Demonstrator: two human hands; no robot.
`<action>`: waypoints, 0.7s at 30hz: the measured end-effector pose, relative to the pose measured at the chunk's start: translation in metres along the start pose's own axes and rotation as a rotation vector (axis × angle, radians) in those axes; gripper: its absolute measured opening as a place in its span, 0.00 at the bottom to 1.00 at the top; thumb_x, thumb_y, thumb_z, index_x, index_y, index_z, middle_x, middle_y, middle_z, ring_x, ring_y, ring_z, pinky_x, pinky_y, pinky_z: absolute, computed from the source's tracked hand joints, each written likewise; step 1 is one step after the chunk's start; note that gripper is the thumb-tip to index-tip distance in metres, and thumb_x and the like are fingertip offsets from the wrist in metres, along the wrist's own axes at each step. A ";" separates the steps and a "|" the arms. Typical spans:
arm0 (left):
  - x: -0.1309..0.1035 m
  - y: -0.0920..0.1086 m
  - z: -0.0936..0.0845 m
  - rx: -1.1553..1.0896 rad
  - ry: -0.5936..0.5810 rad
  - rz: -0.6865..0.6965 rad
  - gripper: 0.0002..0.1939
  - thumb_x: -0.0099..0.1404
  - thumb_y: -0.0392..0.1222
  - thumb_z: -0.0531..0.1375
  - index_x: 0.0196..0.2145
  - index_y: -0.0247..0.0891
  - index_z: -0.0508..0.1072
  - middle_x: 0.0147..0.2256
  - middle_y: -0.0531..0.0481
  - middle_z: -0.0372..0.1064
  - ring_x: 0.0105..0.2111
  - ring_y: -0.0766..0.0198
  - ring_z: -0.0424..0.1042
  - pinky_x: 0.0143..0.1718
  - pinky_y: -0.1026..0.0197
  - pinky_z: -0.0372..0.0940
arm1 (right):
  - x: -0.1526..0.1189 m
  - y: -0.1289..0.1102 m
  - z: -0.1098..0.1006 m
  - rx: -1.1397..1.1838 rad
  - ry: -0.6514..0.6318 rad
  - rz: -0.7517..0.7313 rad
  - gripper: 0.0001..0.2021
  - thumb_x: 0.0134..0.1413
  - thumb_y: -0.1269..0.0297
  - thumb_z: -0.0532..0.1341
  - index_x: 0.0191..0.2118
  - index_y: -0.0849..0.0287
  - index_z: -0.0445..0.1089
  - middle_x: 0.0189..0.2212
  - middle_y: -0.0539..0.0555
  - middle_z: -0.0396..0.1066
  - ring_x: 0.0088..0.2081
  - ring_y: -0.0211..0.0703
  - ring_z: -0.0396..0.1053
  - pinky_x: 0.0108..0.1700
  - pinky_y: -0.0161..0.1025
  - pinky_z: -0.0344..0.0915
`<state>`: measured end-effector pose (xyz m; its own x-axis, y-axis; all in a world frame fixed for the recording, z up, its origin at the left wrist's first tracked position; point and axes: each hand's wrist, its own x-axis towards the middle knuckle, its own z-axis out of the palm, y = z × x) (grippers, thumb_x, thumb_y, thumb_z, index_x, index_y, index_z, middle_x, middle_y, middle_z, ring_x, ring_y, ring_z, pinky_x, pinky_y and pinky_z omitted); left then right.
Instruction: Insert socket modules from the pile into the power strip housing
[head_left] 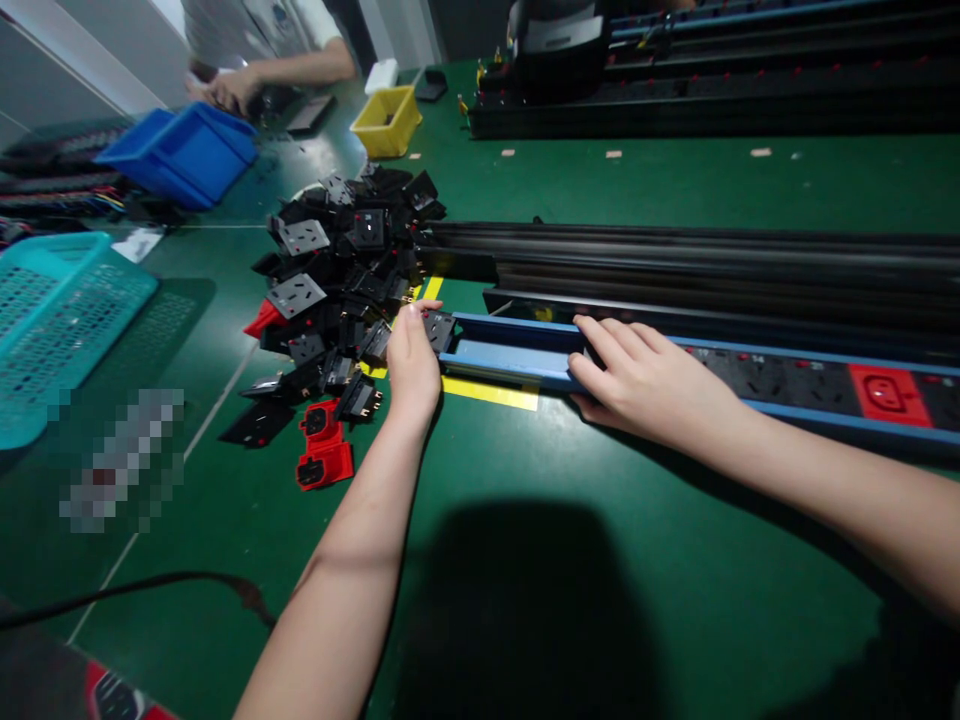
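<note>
A long blue metal channel (517, 360) lies across the table, its left stretch bare inside. Black socket modules (787, 380) and one red socket module (885, 393) fill its right part. At the open left end, my left hand (414, 365) is closed around a black socket module (439, 328), whose face shows past my fingers. My right hand (645, 385) grips the channel across its width, fingers over the far side and thumb at the near edge. A heap of loose black socket modules (367, 230) sits just beyond my left hand, with two red socket modules (324, 445) nearer me.
Dark metal rails (675, 250) lie behind the channel. A teal basket (67, 320), a blue bin (187, 150) and a yellow bin (388, 122) stand to the left and back. Another person's hands (232, 90) are at the far side. Assembled strips (712, 100) lie at the back.
</note>
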<state>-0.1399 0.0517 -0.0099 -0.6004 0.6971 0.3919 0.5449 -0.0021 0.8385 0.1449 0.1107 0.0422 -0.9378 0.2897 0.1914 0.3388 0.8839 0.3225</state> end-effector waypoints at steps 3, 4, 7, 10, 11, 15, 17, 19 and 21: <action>-0.001 0.000 0.000 0.004 0.013 0.002 0.27 0.77 0.58 0.44 0.43 0.41 0.77 0.43 0.47 0.76 0.47 0.59 0.73 0.54 0.58 0.64 | 0.000 0.000 0.000 0.000 -0.002 0.001 0.12 0.66 0.62 0.58 0.47 0.64 0.70 0.62 0.80 0.65 0.56 0.69 0.72 0.53 0.54 0.67; -0.001 0.000 0.000 0.003 0.015 0.001 0.28 0.77 0.59 0.43 0.43 0.41 0.77 0.43 0.47 0.76 0.47 0.60 0.73 0.54 0.58 0.64 | 0.000 0.000 0.000 -0.001 -0.002 0.002 0.12 0.66 0.62 0.58 0.47 0.64 0.70 0.62 0.80 0.65 0.55 0.69 0.72 0.53 0.54 0.67; -0.001 0.001 0.000 -0.002 0.019 0.000 0.28 0.77 0.60 0.43 0.43 0.41 0.77 0.43 0.47 0.76 0.46 0.60 0.73 0.54 0.58 0.64 | 0.000 0.000 0.000 -0.006 0.004 0.005 0.12 0.66 0.62 0.59 0.47 0.64 0.70 0.62 0.79 0.65 0.55 0.69 0.73 0.53 0.54 0.67; -0.001 0.001 0.000 0.012 0.019 0.001 0.29 0.77 0.61 0.43 0.43 0.41 0.77 0.44 0.46 0.76 0.47 0.59 0.73 0.55 0.57 0.64 | 0.001 0.000 -0.001 -0.010 0.007 0.006 0.11 0.65 0.62 0.59 0.47 0.64 0.70 0.62 0.79 0.66 0.55 0.69 0.72 0.53 0.53 0.68; -0.002 0.001 0.000 0.020 0.014 -0.004 0.29 0.76 0.61 0.43 0.43 0.41 0.78 0.44 0.46 0.77 0.48 0.58 0.73 0.55 0.56 0.64 | 0.001 0.000 -0.001 -0.010 0.006 0.005 0.11 0.65 0.62 0.59 0.47 0.64 0.70 0.62 0.79 0.66 0.56 0.69 0.72 0.52 0.53 0.68; -0.003 0.001 0.001 -0.022 -0.066 -0.057 0.31 0.76 0.61 0.43 0.47 0.40 0.79 0.46 0.44 0.78 0.49 0.57 0.75 0.56 0.54 0.65 | 0.001 0.000 -0.001 -0.008 -0.001 0.005 0.11 0.65 0.62 0.59 0.47 0.64 0.70 0.62 0.79 0.65 0.55 0.69 0.72 0.52 0.53 0.67; -0.003 0.001 0.001 -0.052 -0.109 -0.079 0.32 0.76 0.62 0.43 0.50 0.38 0.79 0.49 0.43 0.79 0.52 0.57 0.76 0.59 0.53 0.65 | 0.000 0.000 0.000 -0.009 0.006 0.007 0.11 0.65 0.62 0.59 0.47 0.64 0.70 0.62 0.79 0.65 0.55 0.69 0.72 0.52 0.53 0.67; -0.002 0.001 0.001 -0.054 -0.125 -0.091 0.33 0.75 0.63 0.44 0.51 0.37 0.79 0.52 0.42 0.78 0.55 0.55 0.75 0.61 0.52 0.63 | 0.000 0.000 0.001 -0.012 0.014 0.007 0.11 0.65 0.62 0.58 0.47 0.64 0.70 0.62 0.79 0.65 0.55 0.69 0.72 0.52 0.53 0.66; -0.001 0.000 0.000 -0.056 -0.129 -0.092 0.34 0.75 0.64 0.45 0.51 0.37 0.80 0.53 0.42 0.78 0.57 0.54 0.74 0.63 0.51 0.62 | 0.000 0.000 0.001 -0.013 0.017 0.005 0.11 0.66 0.62 0.58 0.47 0.64 0.70 0.62 0.79 0.65 0.55 0.69 0.72 0.52 0.53 0.66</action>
<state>-0.1390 0.0509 -0.0105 -0.5645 0.7822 0.2635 0.4552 0.0287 0.8899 0.1447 0.1108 0.0415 -0.9347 0.2878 0.2086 0.3447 0.8773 0.3339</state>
